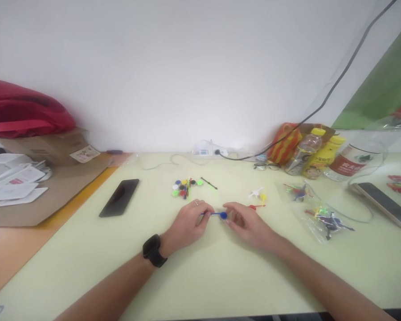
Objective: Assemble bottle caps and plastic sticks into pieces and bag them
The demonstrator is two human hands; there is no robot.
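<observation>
One blue stick (215,213), a disc at its right end, is between the two hands over the middle of the tabletop (200,285). The left hand (191,221) pinches its other end between thumb and forefinger; that wrist bears one watch (154,250). The right hand (245,223) has thumb and forefinger curved narrowly about the disc; whether they grip it I cannot tell.

Toward the far edge, beyond the left hand, lies one pile (182,188) of roughly eight small discs with sticks among them, too tangled to count exactly. One dark stick (209,183) lies just right of it. Beyond the right hand are three pieces: one white (255,192), one yellow (263,197), one red (257,206).

Toward the right edge are two clear bags of coloured parts, one farther (299,191), one nearer (329,220). Of two phones, one is near the left edge (119,198), one far right (386,204). Three bottles stand by the far edge: clear (305,151), yellow (324,157) and large (352,160).

The tabletop is pale yellow-green, its far edge along a white wall (173,71). Past its left edge are cardboard (70,187), papers (16,180) and a red bag (26,109).
</observation>
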